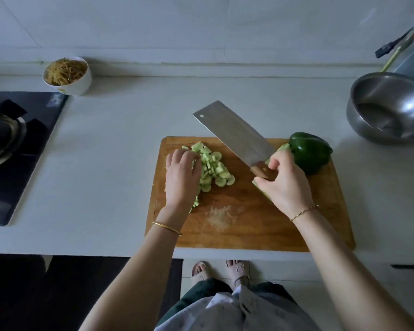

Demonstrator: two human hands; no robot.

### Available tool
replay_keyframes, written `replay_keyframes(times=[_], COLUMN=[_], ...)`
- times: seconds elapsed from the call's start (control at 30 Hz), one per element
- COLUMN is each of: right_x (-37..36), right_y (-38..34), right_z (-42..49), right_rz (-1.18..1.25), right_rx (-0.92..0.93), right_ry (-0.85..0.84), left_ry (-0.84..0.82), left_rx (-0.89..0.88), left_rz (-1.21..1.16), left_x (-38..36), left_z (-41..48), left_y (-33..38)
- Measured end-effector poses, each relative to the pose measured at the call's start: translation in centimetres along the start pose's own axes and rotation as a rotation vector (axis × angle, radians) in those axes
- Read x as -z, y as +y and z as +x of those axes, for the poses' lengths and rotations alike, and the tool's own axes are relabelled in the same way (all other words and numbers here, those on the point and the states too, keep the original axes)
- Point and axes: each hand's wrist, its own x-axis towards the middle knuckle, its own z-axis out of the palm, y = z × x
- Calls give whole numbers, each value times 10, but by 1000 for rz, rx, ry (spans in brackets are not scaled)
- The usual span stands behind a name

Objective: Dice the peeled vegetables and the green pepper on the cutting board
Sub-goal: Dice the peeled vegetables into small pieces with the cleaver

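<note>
A wooden cutting board (244, 225) lies on the counter in front of me. A pile of pale green cut vegetable pieces (213, 169) sits on its left half. My left hand (182, 179) rests on the pile's left side, fingers loosely bent over the pieces. My right hand (285, 185) grips the wooden handle of a cleaver (234, 134), whose blade is raised and points up-left above the board. A whole green pepper (310, 151) stands at the board's far right corner. A peeled pale green vegetable (282, 149) lies partly hidden under my right hand.
A steel bowl (390, 106) stands at the right. A white bowl of noodles (67, 75) sits at the back left, beside a black gas hob (22, 144). A pale scrap patch (220, 217) marks the board's front. The counter edge runs just below the board.
</note>
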Motion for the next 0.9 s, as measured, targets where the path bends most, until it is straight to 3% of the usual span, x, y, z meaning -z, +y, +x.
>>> replay_keyframes(times=[0.17,0.37,0.63,0.9], right_x=[29,53,72,74], right_y=[17,51,86,91], right_z=[-2,5,17,27], right_rz=[363,496,507,533], right_rx=[-97,-117,0,92], right_ry=[-58,-159,-308,-432], left_ry=[-138,-449,-363,-307], left_rx=[-41,323,605,836], left_rz=[-49,-72,112,-30], left_x=[-30,-79,-114,-93], left_z=[-23,-49,-49,-56], left_y=[55,110,156,153])
